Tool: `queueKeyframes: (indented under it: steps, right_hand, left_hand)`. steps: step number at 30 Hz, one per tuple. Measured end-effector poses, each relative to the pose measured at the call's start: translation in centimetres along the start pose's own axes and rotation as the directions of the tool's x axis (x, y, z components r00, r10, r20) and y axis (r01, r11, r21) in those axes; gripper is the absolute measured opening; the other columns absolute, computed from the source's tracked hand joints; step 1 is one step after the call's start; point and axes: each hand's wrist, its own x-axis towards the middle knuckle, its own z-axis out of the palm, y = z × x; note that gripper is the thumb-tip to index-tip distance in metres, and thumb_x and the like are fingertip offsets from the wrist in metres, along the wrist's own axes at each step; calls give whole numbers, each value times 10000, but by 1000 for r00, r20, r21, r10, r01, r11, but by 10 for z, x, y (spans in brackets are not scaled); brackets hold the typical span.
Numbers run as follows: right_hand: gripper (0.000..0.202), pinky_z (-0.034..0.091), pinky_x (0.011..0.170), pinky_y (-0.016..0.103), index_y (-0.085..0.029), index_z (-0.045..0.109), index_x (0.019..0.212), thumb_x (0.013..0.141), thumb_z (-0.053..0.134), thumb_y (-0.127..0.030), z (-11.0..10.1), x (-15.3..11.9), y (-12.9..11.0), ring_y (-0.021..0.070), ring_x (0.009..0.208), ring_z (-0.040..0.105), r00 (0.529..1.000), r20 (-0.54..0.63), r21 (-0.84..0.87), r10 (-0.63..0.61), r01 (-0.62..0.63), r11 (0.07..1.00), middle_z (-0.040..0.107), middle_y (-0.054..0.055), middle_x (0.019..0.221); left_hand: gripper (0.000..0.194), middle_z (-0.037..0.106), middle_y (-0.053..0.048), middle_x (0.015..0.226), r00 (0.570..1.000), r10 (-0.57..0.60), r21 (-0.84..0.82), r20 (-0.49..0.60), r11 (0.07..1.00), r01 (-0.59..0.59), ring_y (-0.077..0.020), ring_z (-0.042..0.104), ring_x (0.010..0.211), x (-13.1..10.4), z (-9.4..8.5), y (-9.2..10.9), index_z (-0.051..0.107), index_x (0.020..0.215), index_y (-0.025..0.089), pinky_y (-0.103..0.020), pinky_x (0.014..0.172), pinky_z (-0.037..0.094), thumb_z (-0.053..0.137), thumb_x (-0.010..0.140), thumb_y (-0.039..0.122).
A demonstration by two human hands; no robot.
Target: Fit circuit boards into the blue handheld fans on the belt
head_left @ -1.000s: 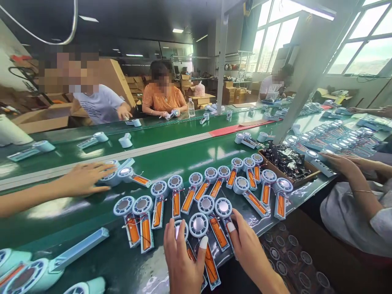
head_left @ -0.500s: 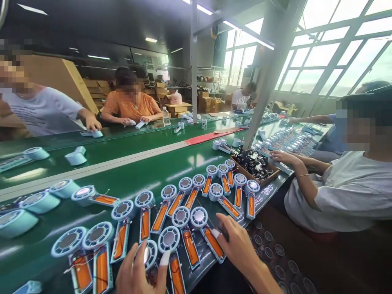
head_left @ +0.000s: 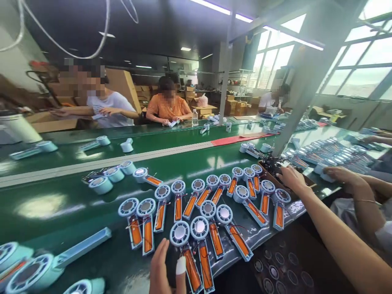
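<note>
Several light-blue fans with round heads and orange cells in their handles [head_left: 191, 265] lie in rows on the green table. My left hand [head_left: 168, 267] is at the bottom centre, fingers apart, a white cover on one fingertip, beside the nearest fan head [head_left: 179, 233]; it holds nothing. My right hand [head_left: 290, 178] reaches out over a cardboard box [head_left: 308, 183] of small black parts [head_left: 272, 163] at the right. Its fingertips are over the parts, and whether they hold one cannot be made out.
More blue fans [head_left: 33, 273] lie at the lower left and behind the rows. A metal post [head_left: 290, 122] rises behind the box. At the right, a person's hand [head_left: 339, 174] is close to my right arm. Other people sit across the table.
My right hand has moved from beside the near fans out to the box of black parts. The view has turned left, bringing more fans at the lower left into sight.
</note>
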Motion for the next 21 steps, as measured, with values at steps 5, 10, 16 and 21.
queueKeyframes:
  steps: [5, 10, 16, 21]
  right_hand:
    - [209, 499, 756, 338, -146, 699, 963, 993, 576, -311, 2, -15, -7, 221, 928, 672, 997, -39, -20, -71, 70, 997, 687, 105, 1077]
    - [275, 383, 631, 354, -138, 761, 947, 951, 525, -278, -17, -15, -4, 270, 814, 665, 982, -187, 30, -37, 44, 999, 719, 209, 1028]
    - [324, 386, 637, 389, -118, 750, 1077, 864, 542, -248, -43, -24, -14, 305, 717, 614, 903, -405, 169, 146, -83, 982, 738, 211, 838]
    - [167, 454, 752, 408, -240, 668, 809, 768, 534, -330, -55, -76, -56, 311, 749, 669, 876, -436, 476, 206, 30, 879, 693, 121, 687]
  left_hand:
    - [354, 590, -123, 1372, 999, 51, 32, 15, 998, -52, -294, 582, 1275, 2, -15, -12, 511, 1341, 240, -451, 1015, 519, 454, 1000, 319]
    - [265, 682, -107, 1209, 996, 88, 72, -30, 994, -86, -253, 672, 1124, 36, -32, -9, 579, 1227, 212, -417, 960, 565, 487, 988, 280]
    - [266, 660, -117, 1266, 965, 141, 206, 223, 960, -188, -245, 605, 1218, 157, -1, 13, 646, 1175, 191, -447, 1090, 473, 443, 1016, 261]
    - [370, 632, -91, 1290, 869, 63, 269, 491, 938, -220, -238, 659, 1078, 219, 50, 8, 596, 1275, 187, -461, 902, 571, 642, 955, 366]
